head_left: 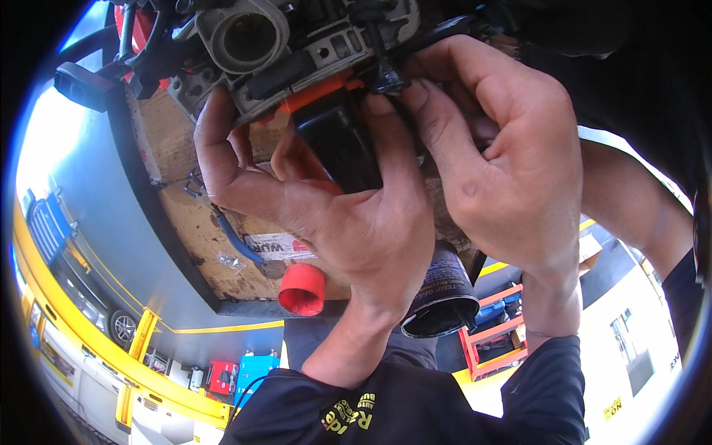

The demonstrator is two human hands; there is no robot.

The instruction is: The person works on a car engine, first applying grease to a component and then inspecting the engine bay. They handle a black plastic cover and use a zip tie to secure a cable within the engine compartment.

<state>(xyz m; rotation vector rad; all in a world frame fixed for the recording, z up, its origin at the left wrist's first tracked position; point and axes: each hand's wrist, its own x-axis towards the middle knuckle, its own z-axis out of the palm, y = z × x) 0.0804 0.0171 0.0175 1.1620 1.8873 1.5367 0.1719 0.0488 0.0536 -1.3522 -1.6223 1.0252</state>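
Along the top lies a metal engine housing with a round bore and an orange piece under its edge. My left hand grips a black boxy part below it, one finger reaching up to the housing. My right hand is closed beside it, thumb and fingers at a small black fitting; what exactly they hold is partly hidden.
Cardboard lies beneath, with a blue-handled tool, red cup and open dark can. Another person's arm is at the right. A red cart, blue cabinet and yellow lift stand beyond.
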